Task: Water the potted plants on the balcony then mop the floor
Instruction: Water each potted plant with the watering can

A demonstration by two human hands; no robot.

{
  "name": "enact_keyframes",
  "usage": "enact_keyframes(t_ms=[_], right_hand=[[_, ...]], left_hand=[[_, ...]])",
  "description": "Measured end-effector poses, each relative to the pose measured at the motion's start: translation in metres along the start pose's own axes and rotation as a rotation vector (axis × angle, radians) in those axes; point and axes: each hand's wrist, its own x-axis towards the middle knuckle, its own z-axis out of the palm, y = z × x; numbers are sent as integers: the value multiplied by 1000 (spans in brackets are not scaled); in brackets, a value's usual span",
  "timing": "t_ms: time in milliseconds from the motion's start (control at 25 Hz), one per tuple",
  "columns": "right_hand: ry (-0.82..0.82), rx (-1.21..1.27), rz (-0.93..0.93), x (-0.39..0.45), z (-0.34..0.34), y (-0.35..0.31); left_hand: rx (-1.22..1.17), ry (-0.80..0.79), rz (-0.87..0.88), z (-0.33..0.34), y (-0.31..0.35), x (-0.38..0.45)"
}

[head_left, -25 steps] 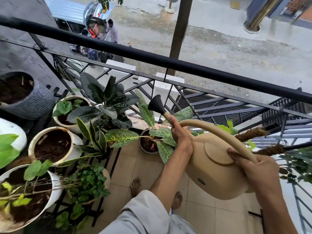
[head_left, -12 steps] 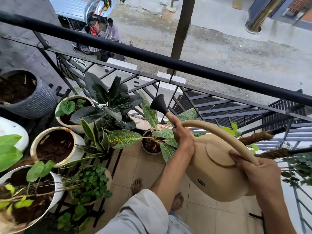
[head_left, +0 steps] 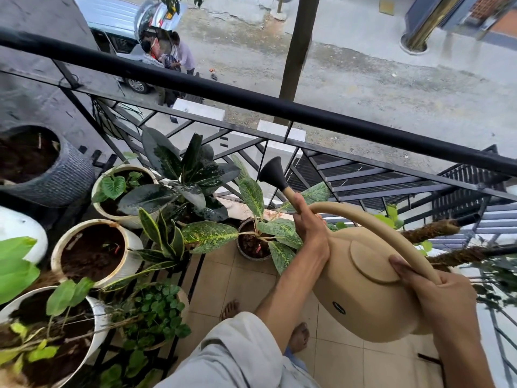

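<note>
Okay, we hold the tan watering can [head_left: 366,287] in the lower right of the frame with both hands: our left hand [head_left: 309,228] is curled round the spout neck just below the black rose [head_left: 272,173], and our right hand [head_left: 439,292] is clenched on the rear end of the arched handle. The rose sits mid-frame, tipped up and left, above the speckled-leaf plant in the small dark pot [head_left: 251,243] by the railing [head_left: 279,107]; no water stream is visible, so we cannot tell whether it is pouring. More pots crowd the left side: a white pot of bare soil [head_left: 92,253], a grey woven pot [head_left: 42,166] in the upper left, a dark broad-leaf plant [head_left: 181,180] at centre left, a small round-leaf plant [head_left: 152,312] low down. Risks, as we judge them: the rose points toward the gaps in the railing, so tilting too far could send water past the pot to the street below, where people stand by a car [head_left: 126,32] at the top left. The can looks bulky and, if full, heavy; a loose right-hand grip could let it swing into the leaves. Spill on the tiled floor [head_left: 246,278] beside our bare feet [head_left: 299,336] could make it slippery. Mopping is not yet begun; no mop in view.
</note>
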Motion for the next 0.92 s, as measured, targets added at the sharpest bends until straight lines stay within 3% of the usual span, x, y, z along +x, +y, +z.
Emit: enact_keyframes(t_ms=[920], right_hand=[[-23,-48,-35,-4,13,-23]], left_hand=[[-10,9,8,0,12,15]])
